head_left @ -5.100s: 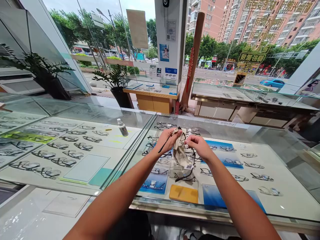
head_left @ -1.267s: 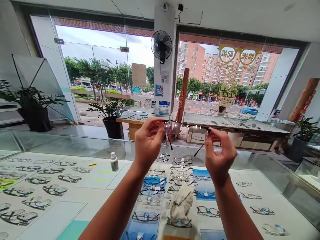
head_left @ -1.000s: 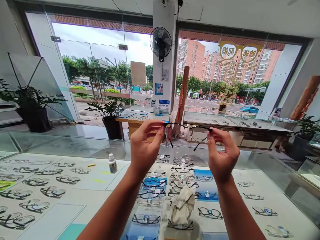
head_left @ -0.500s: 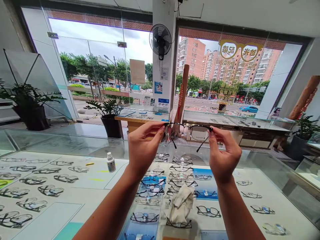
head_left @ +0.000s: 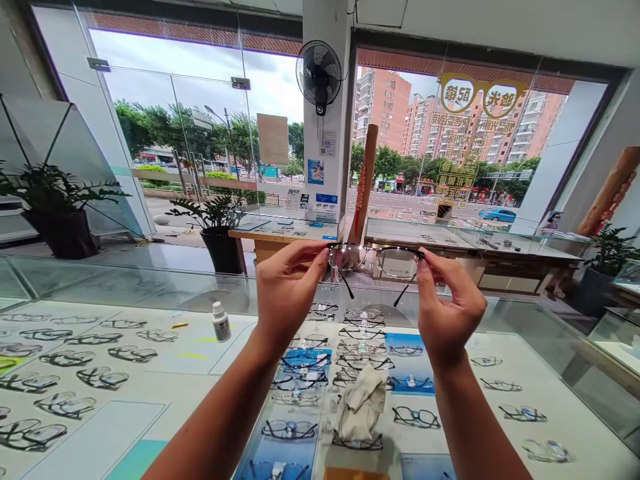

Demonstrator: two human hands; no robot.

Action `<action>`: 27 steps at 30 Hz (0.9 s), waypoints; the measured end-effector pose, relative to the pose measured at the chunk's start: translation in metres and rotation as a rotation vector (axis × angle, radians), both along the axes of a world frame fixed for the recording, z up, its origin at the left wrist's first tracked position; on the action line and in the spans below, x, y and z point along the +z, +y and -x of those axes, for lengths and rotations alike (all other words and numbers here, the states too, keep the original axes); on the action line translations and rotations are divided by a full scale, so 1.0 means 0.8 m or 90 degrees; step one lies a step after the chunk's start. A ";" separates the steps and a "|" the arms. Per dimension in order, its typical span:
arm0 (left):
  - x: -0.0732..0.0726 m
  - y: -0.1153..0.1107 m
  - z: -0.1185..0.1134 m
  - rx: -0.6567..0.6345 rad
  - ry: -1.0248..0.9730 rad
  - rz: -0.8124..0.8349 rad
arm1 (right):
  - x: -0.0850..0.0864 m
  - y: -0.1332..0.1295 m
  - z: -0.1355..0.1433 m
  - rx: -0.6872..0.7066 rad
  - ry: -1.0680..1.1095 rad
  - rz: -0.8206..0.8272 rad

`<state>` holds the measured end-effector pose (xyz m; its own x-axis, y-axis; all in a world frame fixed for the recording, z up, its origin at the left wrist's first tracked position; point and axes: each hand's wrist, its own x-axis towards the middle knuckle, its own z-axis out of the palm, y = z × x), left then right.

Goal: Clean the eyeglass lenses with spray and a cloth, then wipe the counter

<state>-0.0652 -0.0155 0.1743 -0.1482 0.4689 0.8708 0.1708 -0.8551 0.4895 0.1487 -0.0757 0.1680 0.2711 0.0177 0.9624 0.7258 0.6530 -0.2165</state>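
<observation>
Cloth (head_left: 363,403) is lying unheld, lower centre; left hand (head_left: 286,288) and right hand (head_left: 453,305) are grasping glasses (head_left: 397,263), not yet set down.

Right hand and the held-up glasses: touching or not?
Touching. The head view shows the right hand pinching one end of the glasses between thumb and finger, no gap visible.

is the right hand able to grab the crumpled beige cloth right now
Probably not without letting go: the right hand pinches one side of the black-rimmed eyeglasses. Otherwise the way seems free; the crumpled beige cloth lies below with nothing seen over it.
</observation>
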 end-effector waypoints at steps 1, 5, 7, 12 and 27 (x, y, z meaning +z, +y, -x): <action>0.000 0.001 0.000 -0.002 -0.001 0.001 | 0.000 0.000 0.000 -0.002 0.000 -0.003; -0.001 0.001 -0.002 -0.001 0.002 0.002 | -0.001 0.001 0.000 -0.018 0.003 -0.003; 0.000 0.000 -0.002 0.002 0.009 -0.002 | -0.002 0.002 -0.001 -0.016 0.009 -0.004; 0.002 -0.009 -0.002 0.003 0.017 -0.007 | -0.004 0.004 -0.003 -0.006 0.029 0.001; 0.007 -0.028 0.002 0.024 0.048 -0.062 | -0.008 0.008 -0.009 -0.014 0.058 0.007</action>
<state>-0.0672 -0.0375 0.1799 -0.0960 0.3765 0.9215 0.2371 -0.8904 0.3885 0.1561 -0.0689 0.1614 0.3575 0.0221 0.9336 0.7168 0.6344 -0.2895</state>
